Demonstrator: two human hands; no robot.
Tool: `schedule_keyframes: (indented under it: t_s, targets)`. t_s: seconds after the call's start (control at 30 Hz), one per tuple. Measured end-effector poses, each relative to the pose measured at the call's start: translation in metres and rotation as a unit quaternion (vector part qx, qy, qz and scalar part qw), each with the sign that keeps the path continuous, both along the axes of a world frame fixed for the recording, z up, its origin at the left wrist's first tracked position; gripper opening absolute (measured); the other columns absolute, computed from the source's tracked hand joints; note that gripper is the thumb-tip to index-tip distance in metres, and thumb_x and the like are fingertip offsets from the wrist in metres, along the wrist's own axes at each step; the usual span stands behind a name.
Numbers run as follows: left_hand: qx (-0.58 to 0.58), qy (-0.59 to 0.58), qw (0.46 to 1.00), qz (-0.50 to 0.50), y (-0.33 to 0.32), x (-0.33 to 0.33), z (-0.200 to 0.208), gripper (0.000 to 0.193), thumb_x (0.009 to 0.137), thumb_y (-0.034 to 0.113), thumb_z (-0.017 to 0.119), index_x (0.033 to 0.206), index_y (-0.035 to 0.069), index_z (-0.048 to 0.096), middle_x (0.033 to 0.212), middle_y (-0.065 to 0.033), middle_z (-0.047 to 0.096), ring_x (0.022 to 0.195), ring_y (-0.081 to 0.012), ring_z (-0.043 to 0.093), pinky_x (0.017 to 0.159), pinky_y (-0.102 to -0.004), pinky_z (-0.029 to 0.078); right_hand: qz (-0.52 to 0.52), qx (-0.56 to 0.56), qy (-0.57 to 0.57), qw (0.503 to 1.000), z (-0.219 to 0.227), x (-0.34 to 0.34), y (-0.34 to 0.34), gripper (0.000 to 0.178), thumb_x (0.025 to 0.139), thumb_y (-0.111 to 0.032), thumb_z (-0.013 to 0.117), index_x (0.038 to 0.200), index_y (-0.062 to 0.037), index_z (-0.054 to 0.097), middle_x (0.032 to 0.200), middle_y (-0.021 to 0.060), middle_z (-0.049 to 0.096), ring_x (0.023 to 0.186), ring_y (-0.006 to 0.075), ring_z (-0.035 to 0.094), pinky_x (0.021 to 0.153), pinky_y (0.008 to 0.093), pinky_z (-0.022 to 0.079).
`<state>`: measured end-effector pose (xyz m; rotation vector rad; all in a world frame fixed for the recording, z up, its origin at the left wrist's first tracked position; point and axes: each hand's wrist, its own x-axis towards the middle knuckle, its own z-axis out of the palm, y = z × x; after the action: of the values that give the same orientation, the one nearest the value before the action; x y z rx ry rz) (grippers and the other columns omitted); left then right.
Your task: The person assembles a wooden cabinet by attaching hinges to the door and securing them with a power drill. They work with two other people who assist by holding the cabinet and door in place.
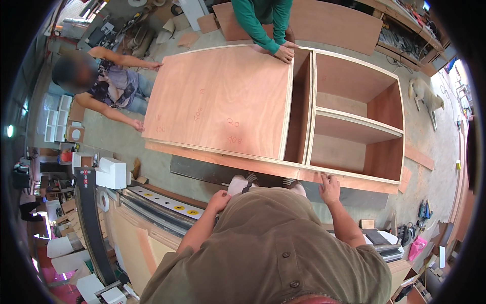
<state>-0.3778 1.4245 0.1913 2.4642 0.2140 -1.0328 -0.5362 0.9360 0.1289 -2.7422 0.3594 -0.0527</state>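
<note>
A large plywood cabinet (pixel 310 106) lies on its back before me, its open compartments facing up at the right. Over its left part sits a flat plywood panel (pixel 217 101) with red handwritten marks. My right hand (pixel 330 188) rests on the cabinet's near side, fingers extended and spread against the edge. Beside my thigh, away from the cabinet, is my left hand (pixel 218 201), its fingers curled together; whatever they may hold is hidden. A co-worker's hands (pixel 286 51) press at the panel's far right corner. Another person's hands (pixel 137 125) hold its left edge.
Behind me stands a bench with a long metal rail (pixel 157 210) and plywood sheets. A dog (pixel 425 99) lies on the floor at the right. Loose boards (pixel 419 157) lie near the cabinet's right end. A large plywood sheet (pixel 334 23) leans at the back.
</note>
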Motion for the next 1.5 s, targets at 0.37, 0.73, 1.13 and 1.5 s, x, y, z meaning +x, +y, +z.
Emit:
schedule_keyframes:
  t_s: [0.37, 0.73, 1.13, 1.5]
  targets:
    - [-0.029, 0.014, 0.999, -0.034, 0.035, 0.08, -0.014, 0.052, 0.083, 0.039, 0.063, 0.12, 0.003, 0.062, 0.116, -0.0202, 0.065, 0.11, -0.033, 0.062, 0.094, -0.0387, 0.047, -0.158, 0.234, 0.075, 0.956, -0.004, 0.106, 0.109, 0.044, 0.08, -0.019, 0.066, 0.122, -0.0066, 0.061, 0.114, 0.0195, 0.061, 0.104, 0.037, 0.06, 0.089, 0.0442, 0.05]
    - [0.04, -0.019, 0.999, 0.022, 0.178, 0.21, -0.081, 0.053, 0.083, 0.041, 0.064, 0.121, 0.003, 0.061, 0.123, -0.0233, 0.059, 0.115, -0.0369, 0.057, 0.098, -0.0441, 0.046, -0.264, 0.23, 0.176, 0.92, 0.014, 0.149, 0.227, 0.045, 0.082, -0.027, 0.065, 0.121, -0.0047, 0.062, 0.104, 0.0191, 0.067, 0.098, 0.0323, 0.065, 0.087, 0.0411, 0.05]
    - [0.111, -0.123, 0.986, -0.001, 0.188, 0.332, -0.051, 0.061, 0.086, 0.034, 0.061, 0.138, 0.006, 0.043, 0.146, -0.0208, 0.034, 0.131, -0.0383, 0.04, 0.108, -0.0439, 0.039, -0.312, 0.203, 0.213, 0.903, 0.036, 0.128, 0.28, 0.05, 0.075, -0.027, 0.067, 0.118, -0.0033, 0.064, 0.097, 0.0204, 0.068, 0.093, 0.0365, 0.065, 0.084, 0.0436, 0.051]
    - [0.055, -0.132, 0.985, -0.097, 0.198, 0.346, -0.09, 0.072, 0.082, 0.03, 0.066, 0.141, 0.0, 0.038, 0.144, -0.0267, 0.034, 0.135, -0.0407, 0.032, 0.112, -0.0421, 0.033, -0.396, 0.235, 0.252, 0.851, 0.038, 0.097, 0.301, 0.049, 0.077, -0.029, 0.066, 0.119, -0.0053, 0.063, 0.105, 0.0223, 0.068, 0.101, 0.0353, 0.065, 0.088, 0.0402, 0.05]
